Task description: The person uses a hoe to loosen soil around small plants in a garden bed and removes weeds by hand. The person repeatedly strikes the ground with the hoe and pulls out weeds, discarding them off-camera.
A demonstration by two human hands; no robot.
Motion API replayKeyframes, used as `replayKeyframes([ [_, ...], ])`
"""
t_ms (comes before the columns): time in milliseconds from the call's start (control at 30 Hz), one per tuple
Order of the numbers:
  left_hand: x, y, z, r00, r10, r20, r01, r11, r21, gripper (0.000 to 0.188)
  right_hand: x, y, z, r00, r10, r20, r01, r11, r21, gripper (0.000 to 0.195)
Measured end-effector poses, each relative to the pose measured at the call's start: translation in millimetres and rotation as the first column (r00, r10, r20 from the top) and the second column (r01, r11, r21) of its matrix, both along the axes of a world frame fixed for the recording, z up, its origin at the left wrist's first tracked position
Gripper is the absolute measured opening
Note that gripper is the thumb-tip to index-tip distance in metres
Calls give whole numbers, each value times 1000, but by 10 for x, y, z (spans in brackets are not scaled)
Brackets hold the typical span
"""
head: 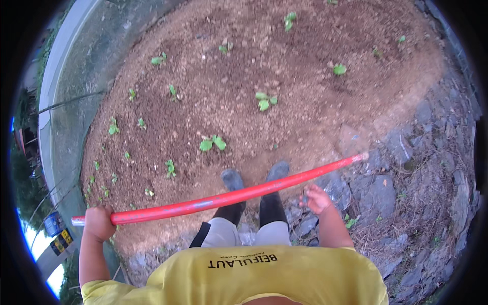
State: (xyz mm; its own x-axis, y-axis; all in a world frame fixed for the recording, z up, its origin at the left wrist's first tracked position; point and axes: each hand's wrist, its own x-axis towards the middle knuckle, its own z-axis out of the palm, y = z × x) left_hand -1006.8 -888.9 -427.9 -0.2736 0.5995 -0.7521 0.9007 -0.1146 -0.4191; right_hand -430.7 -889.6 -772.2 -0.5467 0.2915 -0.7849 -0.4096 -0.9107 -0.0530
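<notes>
My left hand (100, 223) is closed around a red pole (228, 198) close to its left end. Scuffed paint shows grey patches along the pole, which slants up to the right across my shins, its far end over the stones. Below the pole's right part, and apart from it, is my right hand (317, 199), palm partly up. Its fingers are loosely curled and spread, with a small dark patch between them that looks like the ground behind. Ahead of my boots (277, 171) lies brown soil (228, 106) with small green seedlings (212, 143).
Flat grey stones (377, 196) and dry stalks form uneven ground on the right. Green mesh netting (82, 76) borders the soil on the left, with a pale curved strip (57, 72) beyond it. More seedlings (265, 100) stand ahead. A blue container (54, 224) shows at lower left.
</notes>
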Motion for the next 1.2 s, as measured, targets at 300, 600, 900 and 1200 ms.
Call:
replayKeyframes([
  [300,283,54,530,990,101,95,-88,987,-133,21,-159,1357,2298,958,-190,216,79,896,437,22],
  [600,460,-158,982,968,55,244,-55,998,-11,25,-1267,2113,4847,779,-624,-51,192,160,968,21],
  [900,569,-206,1140,938,-36,345,9,997,79,27,-1294,2023,4297,913,-390,124,163,625,764,18],
  [1200,483,-234,1099,936,11,353,-33,998,55,27,-714,1127,2652,874,-362,323,271,916,295,9],
])
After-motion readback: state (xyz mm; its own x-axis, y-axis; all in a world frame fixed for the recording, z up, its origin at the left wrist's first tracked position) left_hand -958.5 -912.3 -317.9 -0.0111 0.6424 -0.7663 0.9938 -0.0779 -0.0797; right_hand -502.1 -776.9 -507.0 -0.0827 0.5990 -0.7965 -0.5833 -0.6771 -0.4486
